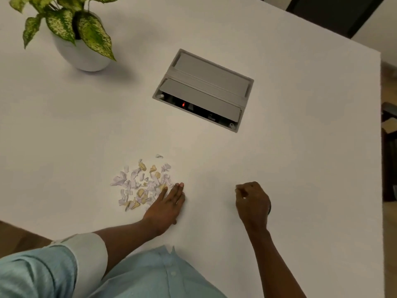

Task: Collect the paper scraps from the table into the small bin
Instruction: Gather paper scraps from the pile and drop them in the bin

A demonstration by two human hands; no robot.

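Several small white and tan paper scraps [142, 183] lie in a loose pile on the white table [300, 147], near its front edge. One stray scrap [159, 156] sits just beyond the pile. My left hand [168, 203] lies flat on the table with straight fingers, its fingertips touching the right edge of the pile. My right hand [252, 201] is curled into a loose fist on the table to the right, apart from the pile; something pale shows at its fingertips, too small to identify. No small bin is in view.
A grey cable box [204, 89] is set into the table beyond the pile, its lid partly open with a red light inside. A potted plant [81, 50] in a white pot stands at the far left. The table's right edge [381, 147] drops to the floor.
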